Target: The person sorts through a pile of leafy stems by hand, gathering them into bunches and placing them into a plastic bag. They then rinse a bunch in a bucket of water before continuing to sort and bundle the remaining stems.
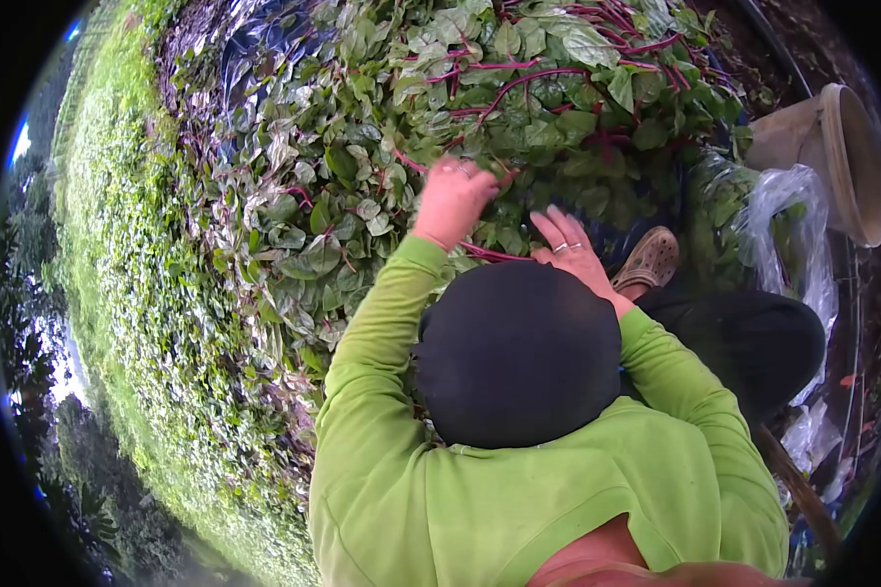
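My left hand (455,203), wearing a ring, is closed with its fingers curled over the leafy pile. A red stem (508,178) shows at its fingertips, and another short length of red stem (408,161) pokes out on its far side. Beside it, lower and to the right, my right hand (570,247) has its fingers stretched out over the leaves; it also wears a ring, and its thumb is hidden. Around both hands lie leafy greens (558,127) with thick red stems, resembling Malabar spinach. My black-clad knee (519,352) covers the area just below the hands.
A dirty pale bucket (822,161) lies tipped at the right. Beside it is a clear plastic bag (788,210) with greens near it. My foot in a tan clog (651,257) stands by blue sheeting (607,235). Low green plants (166,342) spread along the left.
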Demonstrator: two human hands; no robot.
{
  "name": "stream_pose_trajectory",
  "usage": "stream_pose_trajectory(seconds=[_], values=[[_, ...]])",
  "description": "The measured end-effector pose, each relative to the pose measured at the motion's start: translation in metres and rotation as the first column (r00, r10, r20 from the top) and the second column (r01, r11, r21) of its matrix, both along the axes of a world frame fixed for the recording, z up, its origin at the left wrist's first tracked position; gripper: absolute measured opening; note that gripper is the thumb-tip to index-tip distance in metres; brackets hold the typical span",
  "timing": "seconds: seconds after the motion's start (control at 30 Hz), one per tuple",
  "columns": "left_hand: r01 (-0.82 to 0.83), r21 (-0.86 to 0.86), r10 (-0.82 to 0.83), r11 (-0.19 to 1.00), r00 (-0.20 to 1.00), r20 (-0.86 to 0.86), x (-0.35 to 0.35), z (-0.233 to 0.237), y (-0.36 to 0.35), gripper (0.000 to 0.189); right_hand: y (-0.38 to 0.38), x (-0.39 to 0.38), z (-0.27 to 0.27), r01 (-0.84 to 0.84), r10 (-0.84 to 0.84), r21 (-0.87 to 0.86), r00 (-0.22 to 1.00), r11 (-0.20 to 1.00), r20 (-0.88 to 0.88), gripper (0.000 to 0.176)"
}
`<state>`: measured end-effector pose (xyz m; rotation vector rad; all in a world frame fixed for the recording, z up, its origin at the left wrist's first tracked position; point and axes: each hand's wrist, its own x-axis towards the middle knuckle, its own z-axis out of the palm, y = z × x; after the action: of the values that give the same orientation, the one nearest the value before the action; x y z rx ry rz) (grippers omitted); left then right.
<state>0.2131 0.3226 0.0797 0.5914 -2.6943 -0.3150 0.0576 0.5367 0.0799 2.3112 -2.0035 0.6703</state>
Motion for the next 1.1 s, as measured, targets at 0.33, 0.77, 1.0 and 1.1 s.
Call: stream_pose_trajectory(seconds=[0.33,0.77,1.0,1.1], values=[[-0.011,0.585,0.138,0.811,0.975,-0.173,-0.051,-0.024,0.028,0.026,0.010,-0.003,0.001,-0.052,-0.007,0.319,0.983,0.946,0.182,0.023],[-0.045,0.361,0.162,0.932,0.940,-0.302,-0.100,0.021,-0.041,0.021,0.016,-0.007,-0.013,-0.007,-0.078,0.360,0.972,0.933,0.222,0.017],[-0.103,0.732,0.216,0.673,0.975,-0.062,-0.015,0.011,-0.012,0.022,0.006,-0.008,-0.020,0.106,-0.108,-0.072,0.994,0.992,-0.024,0.007],[0.066,0.865,0.212,0.498,0.958,-0.195,0.011,-0.007,0.004,0.020,0.004,-0.011,-0.021,0.173,-0.183,-0.097,0.977,0.980,-0.112,0.019]])
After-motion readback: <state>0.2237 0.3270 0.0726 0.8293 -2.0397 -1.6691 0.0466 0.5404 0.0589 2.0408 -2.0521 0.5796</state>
